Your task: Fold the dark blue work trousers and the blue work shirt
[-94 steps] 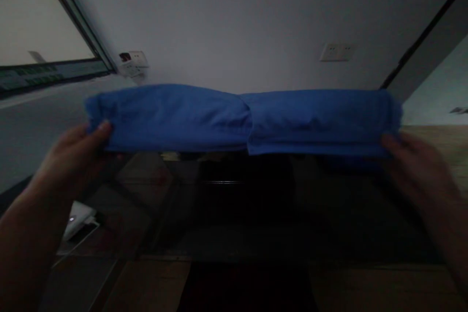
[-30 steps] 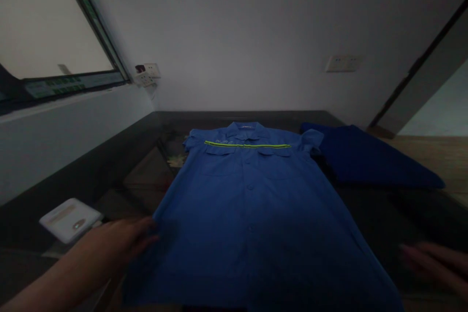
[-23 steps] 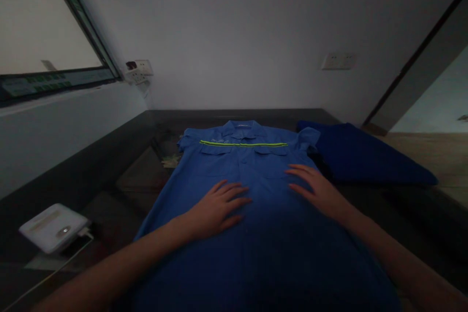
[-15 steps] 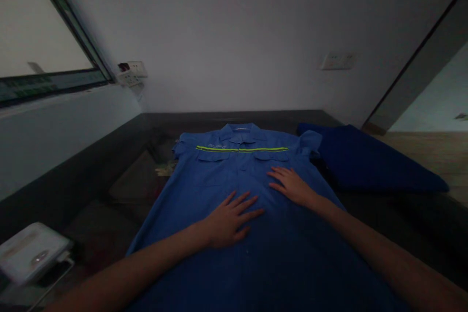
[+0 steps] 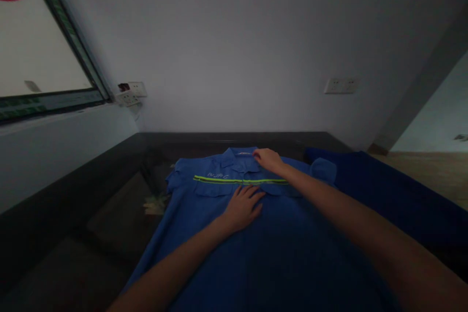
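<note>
A blue work shirt [image 5: 256, 248] with a yellow-green reflective stripe [image 5: 212, 180] across the chest lies face up on a dark table [image 5: 109, 214], collar at the far end. My left hand [image 5: 244, 207] rests flat on the shirt just below the stripe, fingers stretched out. My right hand [image 5: 268, 159] reaches to the collar [image 5: 239, 154] and touches it, its fingers bent onto the cloth; whether it pinches the collar I cannot tell.
A darker blue garment [image 5: 387, 195] lies on the table to the right of the shirt. White wall sockets [image 5: 129, 93] sit at the left corner, another socket plate [image 5: 340, 86] on the back wall. A window [image 5: 32, 53] is on the left.
The shirt went from held up rolled to spread flat on the table. In the last half second both hands slid up the shirt, the right one reaching the collar.
</note>
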The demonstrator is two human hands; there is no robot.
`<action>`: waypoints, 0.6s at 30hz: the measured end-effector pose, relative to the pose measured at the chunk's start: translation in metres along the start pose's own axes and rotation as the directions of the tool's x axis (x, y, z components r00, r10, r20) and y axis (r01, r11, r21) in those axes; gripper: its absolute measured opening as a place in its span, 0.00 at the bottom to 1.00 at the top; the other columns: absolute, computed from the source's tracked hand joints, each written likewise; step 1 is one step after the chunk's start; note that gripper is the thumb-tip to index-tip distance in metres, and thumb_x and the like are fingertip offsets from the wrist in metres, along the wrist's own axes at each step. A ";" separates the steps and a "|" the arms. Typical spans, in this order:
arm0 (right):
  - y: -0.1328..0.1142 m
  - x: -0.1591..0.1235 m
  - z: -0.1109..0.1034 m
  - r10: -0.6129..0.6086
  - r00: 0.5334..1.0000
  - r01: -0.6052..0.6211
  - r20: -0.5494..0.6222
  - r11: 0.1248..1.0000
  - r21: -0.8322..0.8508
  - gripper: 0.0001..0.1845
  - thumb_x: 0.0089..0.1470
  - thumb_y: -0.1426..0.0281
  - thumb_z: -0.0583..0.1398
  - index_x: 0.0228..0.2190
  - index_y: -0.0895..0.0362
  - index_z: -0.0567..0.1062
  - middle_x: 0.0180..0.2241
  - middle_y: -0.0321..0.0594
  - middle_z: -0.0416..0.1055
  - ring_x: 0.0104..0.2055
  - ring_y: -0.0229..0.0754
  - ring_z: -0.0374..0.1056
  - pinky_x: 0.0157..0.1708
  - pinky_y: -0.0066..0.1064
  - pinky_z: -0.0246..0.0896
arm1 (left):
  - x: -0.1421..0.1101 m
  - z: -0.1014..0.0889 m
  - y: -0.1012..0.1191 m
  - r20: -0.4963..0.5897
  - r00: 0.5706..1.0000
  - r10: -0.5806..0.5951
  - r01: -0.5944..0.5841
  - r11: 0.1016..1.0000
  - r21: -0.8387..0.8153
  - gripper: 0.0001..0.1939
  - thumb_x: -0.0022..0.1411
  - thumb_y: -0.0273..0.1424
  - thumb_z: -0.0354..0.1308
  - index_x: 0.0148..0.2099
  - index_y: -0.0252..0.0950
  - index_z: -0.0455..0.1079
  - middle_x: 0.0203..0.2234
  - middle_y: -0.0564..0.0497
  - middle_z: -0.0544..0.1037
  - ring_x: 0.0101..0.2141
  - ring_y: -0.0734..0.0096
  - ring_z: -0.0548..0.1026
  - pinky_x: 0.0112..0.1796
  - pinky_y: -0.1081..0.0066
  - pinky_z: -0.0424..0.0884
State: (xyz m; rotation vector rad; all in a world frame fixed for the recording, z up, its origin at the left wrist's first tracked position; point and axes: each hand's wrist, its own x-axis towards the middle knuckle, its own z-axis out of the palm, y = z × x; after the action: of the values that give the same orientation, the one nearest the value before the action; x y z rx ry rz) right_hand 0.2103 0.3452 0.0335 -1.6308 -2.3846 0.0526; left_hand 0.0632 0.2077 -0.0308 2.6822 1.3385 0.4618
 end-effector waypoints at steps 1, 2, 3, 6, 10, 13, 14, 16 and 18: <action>-0.001 0.019 0.004 0.023 1.000 -0.023 -0.003 1.000 -0.003 0.14 0.57 0.72 0.54 0.43 0.54 0.75 0.45 0.44 0.74 0.48 0.47 0.69 0.46 0.34 0.61 | 0.002 0.004 -0.003 -0.014 1.000 -0.009 0.009 1.000 -0.003 0.22 0.66 0.36 0.45 0.61 0.43 0.58 0.60 0.48 0.62 0.60 0.61 0.57 0.59 0.49 0.49; -0.003 0.036 0.010 0.039 0.999 -0.039 -0.010 0.999 -0.004 0.15 0.57 0.72 0.53 0.43 0.54 0.75 0.45 0.44 0.74 0.48 0.47 0.69 0.46 0.34 0.61 | 0.002 0.007 -0.004 -0.023 1.000 -0.009 0.009 1.000 -0.004 0.22 0.66 0.36 0.45 0.61 0.44 0.58 0.60 0.48 0.62 0.60 0.62 0.56 0.59 0.49 0.49; -0.004 0.053 0.016 0.056 0.998 -0.056 -0.013 0.998 -0.003 0.15 0.57 0.73 0.53 0.43 0.54 0.75 0.45 0.44 0.74 0.48 0.46 0.69 0.46 0.34 0.61 | 0.002 0.010 -0.005 -0.028 1.000 -0.003 0.003 1.000 -0.005 0.22 0.66 0.36 0.45 0.61 0.45 0.58 0.60 0.49 0.61 0.61 0.62 0.56 0.60 0.49 0.48; -0.008 0.094 0.040 0.099 0.995 -0.099 -0.007 0.995 0.006 0.16 0.57 0.74 0.54 0.46 0.55 0.74 0.47 0.45 0.73 0.49 0.44 0.68 0.47 0.31 0.60 | -0.001 0.013 -0.007 -0.024 0.999 0.022 -0.023 0.999 -0.023 0.22 0.67 0.37 0.44 0.62 0.46 0.57 0.61 0.49 0.60 0.62 0.61 0.54 0.60 0.47 0.47; -0.009 0.128 0.072 0.140 0.990 -0.140 0.017 0.990 0.012 0.16 0.57 0.73 0.56 0.47 0.58 0.73 0.48 0.49 0.72 0.50 0.44 0.67 0.47 0.31 0.60 | -0.002 0.012 -0.010 -0.022 0.999 0.025 -0.027 0.996 -0.082 0.22 0.67 0.39 0.43 0.62 0.46 0.57 0.61 0.49 0.59 0.62 0.59 0.54 0.60 0.46 0.47; -0.005 0.140 0.089 0.148 0.989 -0.148 0.027 0.989 0.015 0.13 0.56 0.70 0.57 0.43 0.59 0.75 0.46 0.50 0.72 0.49 0.44 0.67 0.46 0.31 0.60 | -0.001 0.012 -0.011 -0.024 1.000 0.019 -0.021 0.995 -0.099 0.22 0.67 0.38 0.43 0.62 0.46 0.57 0.61 0.50 0.59 0.62 0.58 0.54 0.60 0.46 0.47; -0.003 0.143 0.092 0.145 0.989 -0.145 0.028 0.989 0.018 0.11 0.56 0.70 0.57 0.41 0.59 0.75 0.45 0.49 0.73 0.48 0.44 0.67 0.45 0.30 0.60 | -0.001 0.012 -0.011 -0.024 1.000 0.017 -0.019 0.995 -0.099 0.22 0.66 0.38 0.44 0.62 0.46 0.57 0.61 0.50 0.59 0.62 0.58 0.54 0.60 0.46 0.47; 0.002 0.148 0.097 0.138 0.990 -0.138 0.021 0.990 0.027 0.10 0.57 0.71 0.56 0.38 0.58 0.76 0.43 0.47 0.73 0.47 0.43 0.67 0.44 0.30 0.59 | 0.000 0.011 -0.011 -0.021 1.000 0.012 -0.014 0.995 -0.100 0.22 0.66 0.38 0.44 0.61 0.46 0.57 0.61 0.49 0.59 0.62 0.58 0.54 0.60 0.46 0.47; 0.005 0.152 0.099 0.140 0.990 -0.139 -0.003 0.990 0.032 0.10 0.58 0.72 0.54 0.38 0.58 0.75 0.42 0.47 0.73 0.47 0.43 0.66 0.45 0.30 0.59 | 0.000 0.011 -0.011 -0.015 1.000 0.012 -0.014 0.994 -0.105 0.22 0.66 0.38 0.44 0.61 0.45 0.58 0.61 0.49 0.59 0.62 0.57 0.53 0.60 0.45 0.47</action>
State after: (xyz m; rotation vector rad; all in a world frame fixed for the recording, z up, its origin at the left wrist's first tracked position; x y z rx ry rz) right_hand 0.1409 0.4985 -0.0350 -1.7782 -2.2505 0.1111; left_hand 0.0587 0.2147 -0.0436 2.6091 1.2643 0.5384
